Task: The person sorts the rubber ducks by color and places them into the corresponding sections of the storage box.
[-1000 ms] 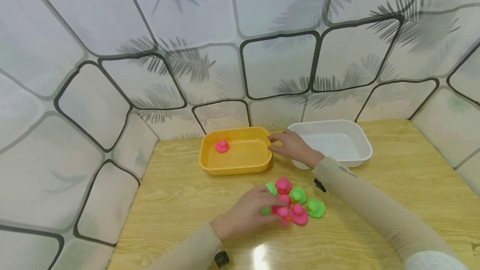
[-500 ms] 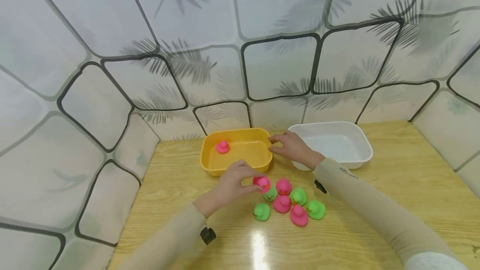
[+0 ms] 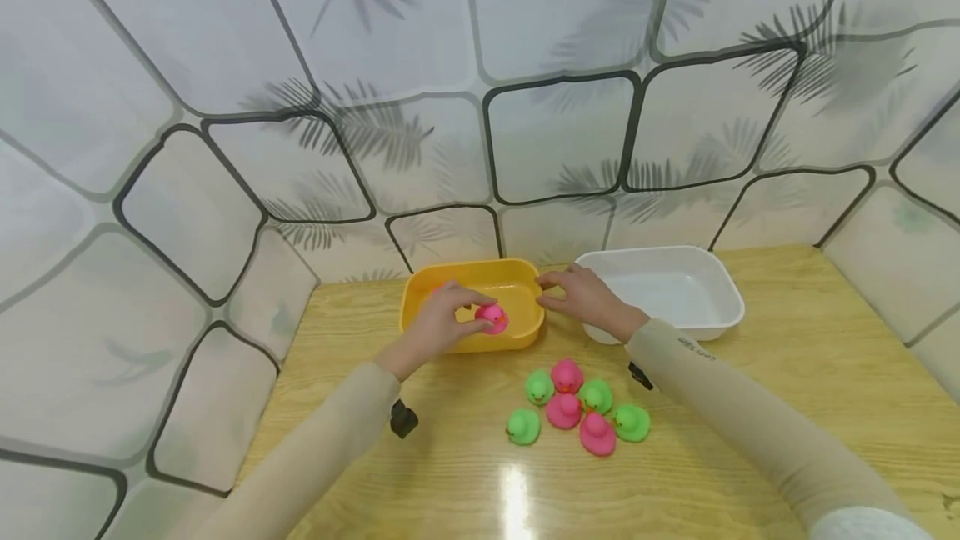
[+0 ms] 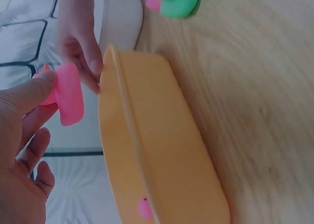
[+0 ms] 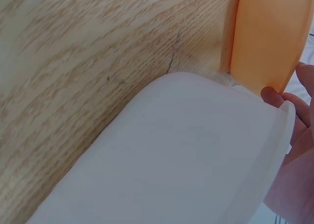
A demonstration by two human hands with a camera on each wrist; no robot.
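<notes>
My left hand (image 3: 433, 325) pinches a pink rubber duck (image 3: 492, 318) between thumb and fingertips. It is over the yellow plastic tub (image 3: 522, 307), and the left wrist view shows the duck (image 4: 69, 94) above the rim. Another pink duck (image 4: 145, 208) lies inside the tub, mostly covered by my left hand in the head view. My right hand (image 3: 588, 298) holds the tub's right-hand rim between thumb and fingers. In front of the tub, several ducks sit grouped on the table, green ones (image 3: 522, 426) and pink ones (image 3: 597, 433).
A white plastic tub (image 3: 675, 290) stands to the right of the yellow one, beneath my right wrist. Both tubs are on a wood-grain table (image 3: 360, 307) whose back edge meets a patterned wall covering (image 3: 558, 136).
My left hand has lifted a pink duck from the group and carried it up and left over the yellow tub. My right hand stays at the tub's rim.
</notes>
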